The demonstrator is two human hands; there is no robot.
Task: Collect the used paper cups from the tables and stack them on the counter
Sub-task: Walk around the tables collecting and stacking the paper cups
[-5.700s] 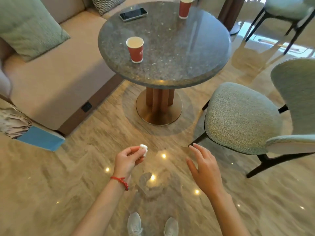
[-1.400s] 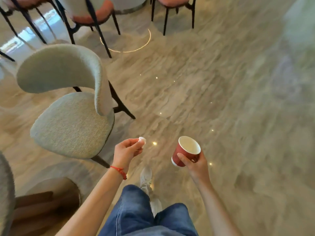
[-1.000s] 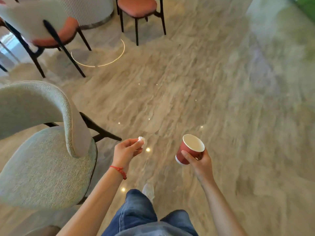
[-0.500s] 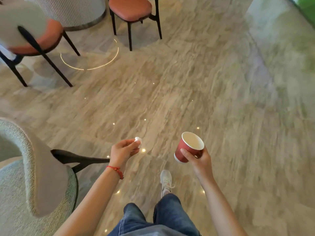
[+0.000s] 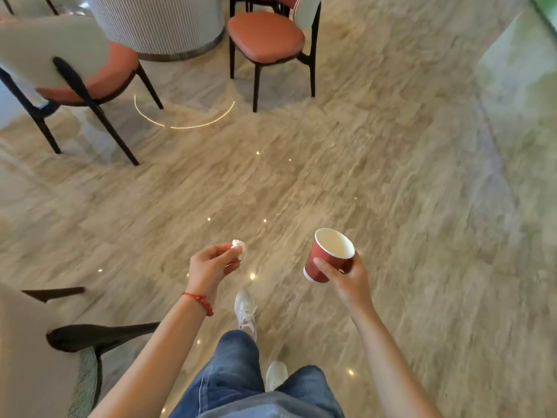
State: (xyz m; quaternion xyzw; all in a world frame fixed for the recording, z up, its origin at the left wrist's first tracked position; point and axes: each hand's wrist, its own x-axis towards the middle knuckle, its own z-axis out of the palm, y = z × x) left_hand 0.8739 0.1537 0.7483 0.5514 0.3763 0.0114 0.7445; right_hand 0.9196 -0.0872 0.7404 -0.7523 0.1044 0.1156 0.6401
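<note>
Hands both occupied: right hand around red paper cup; left hand pinching crumpled white wad.

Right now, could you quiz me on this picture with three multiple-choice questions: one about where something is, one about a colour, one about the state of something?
1. Where is the paper cup?
A. On a table
B. In the right hand
C. On the floor

2. What colour are the seats of the two chairs near the ribbed round base?
A. Orange-red
B. Blue
C. Black

3. What is the left hand doing?
A. Hanging with nothing in it
B. Pressing flat on a chair
C. Pinching a small white wad

Answers:
1 B: the fingers wrap round the cup's red wall, above the floor.
2 A: both seat pads show orange-red on dark legs.
3 C: the wad sits between thumb and fingertips.
</note>
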